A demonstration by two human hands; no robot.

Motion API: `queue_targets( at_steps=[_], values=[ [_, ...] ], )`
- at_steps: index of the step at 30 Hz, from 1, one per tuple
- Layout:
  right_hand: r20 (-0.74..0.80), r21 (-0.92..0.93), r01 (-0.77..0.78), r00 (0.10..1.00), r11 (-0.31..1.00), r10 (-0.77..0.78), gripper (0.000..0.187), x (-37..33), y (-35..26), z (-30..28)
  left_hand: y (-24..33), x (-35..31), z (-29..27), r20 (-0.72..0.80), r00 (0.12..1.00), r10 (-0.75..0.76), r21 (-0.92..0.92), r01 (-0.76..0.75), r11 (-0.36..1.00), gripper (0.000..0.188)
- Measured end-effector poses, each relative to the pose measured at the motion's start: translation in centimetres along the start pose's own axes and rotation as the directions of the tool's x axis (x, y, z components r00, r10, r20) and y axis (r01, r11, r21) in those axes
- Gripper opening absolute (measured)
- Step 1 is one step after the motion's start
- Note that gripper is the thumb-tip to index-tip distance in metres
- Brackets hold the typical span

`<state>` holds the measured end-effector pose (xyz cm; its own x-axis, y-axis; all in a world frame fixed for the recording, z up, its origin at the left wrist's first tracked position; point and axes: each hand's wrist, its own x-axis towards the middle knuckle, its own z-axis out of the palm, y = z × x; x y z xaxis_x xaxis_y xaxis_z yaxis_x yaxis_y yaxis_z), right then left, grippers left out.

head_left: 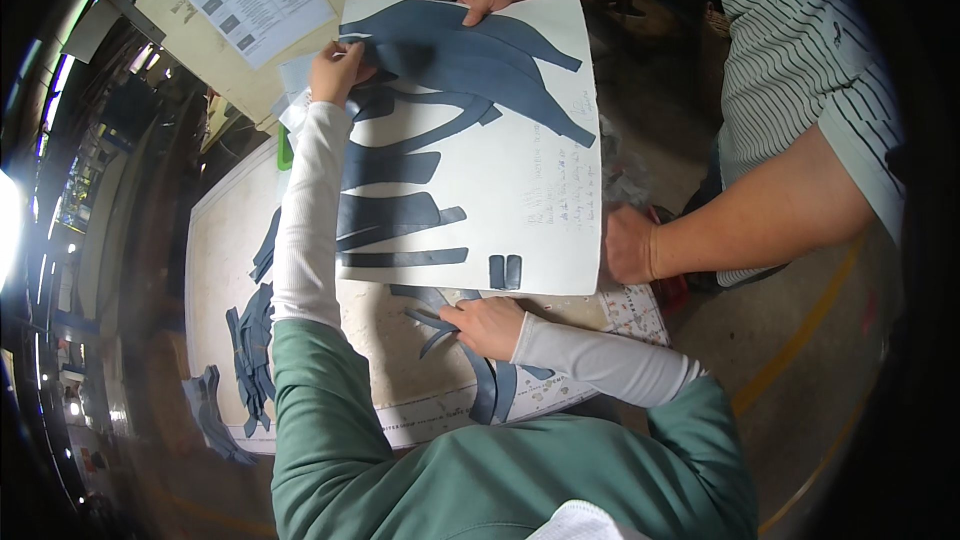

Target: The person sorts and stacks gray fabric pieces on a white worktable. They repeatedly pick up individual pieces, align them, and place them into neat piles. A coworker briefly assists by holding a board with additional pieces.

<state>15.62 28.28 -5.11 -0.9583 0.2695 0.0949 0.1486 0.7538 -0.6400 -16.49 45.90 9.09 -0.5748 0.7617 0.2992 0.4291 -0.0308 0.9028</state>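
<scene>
A white board (500, 180) with flat dark blue cut pieces laid on it, leather-like in look, is tilted up over the table. My left hand (336, 72) pinches the left end of a large curved dark blue piece (450, 58) near the board's upper left edge. Below the board's lower edge, my right hand (485, 328) has its fingers closed on a thin dark blue strip (430, 320) above the tabletop. More curved strips (482, 390) lie under and beside that hand. Narrow pieces (400, 258) and two small rectangles (505, 272) rest lower on the board.
At the right, a co-worker in a striped shirt (780, 60) has one hand (487, 2) on the board's top edge and another hand (630, 245) at its right side. A bundle of dark blue pieces (255, 350) lies on the table (400, 380). A printed sheet (255, 0) is at upper left.
</scene>
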Motion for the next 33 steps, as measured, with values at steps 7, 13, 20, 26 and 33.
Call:
queue_targets(
  at_steps=[7,13,20,26,33],
  values=[
    [0.045,-0.023,-0.034,0.998,0.999,0.035,0.024,0.1,-0.4,-0.4,-1.9,-3.5,-5.8,-0.075,0.948,0.309,0.602,-0.204,0.772,0.032],
    [-0.026,-0.027,0.001,1.000,1.000,-0.002,0.030,0.0,-0.2,0.0,-3.0,-7.9,-8.7,-0.089,0.964,0.252,0.611,-0.147,0.778,0.032],
    [-0.033,-0.059,-0.018,0.999,0.998,0.016,0.030,0.0,0.0,0.1,-4.3,-11.0,-9.8,-0.159,0.935,0.317,0.670,-0.134,0.730,0.029],
    [-0.017,-0.028,-0.028,0.999,0.999,0.027,0.027,0.0,0.0,-0.2,-6.3,-10.1,-11.4,-0.212,0.977,0.028,-0.131,-0.056,0.990,0.023],
    [-0.020,-0.005,-0.009,1.000,1.000,0.009,0.025,0.2,0.1,-0.5,-6.9,-10.4,-12.9,-0.193,0.980,0.036,0.304,0.025,0.952,0.023]
  ],
)
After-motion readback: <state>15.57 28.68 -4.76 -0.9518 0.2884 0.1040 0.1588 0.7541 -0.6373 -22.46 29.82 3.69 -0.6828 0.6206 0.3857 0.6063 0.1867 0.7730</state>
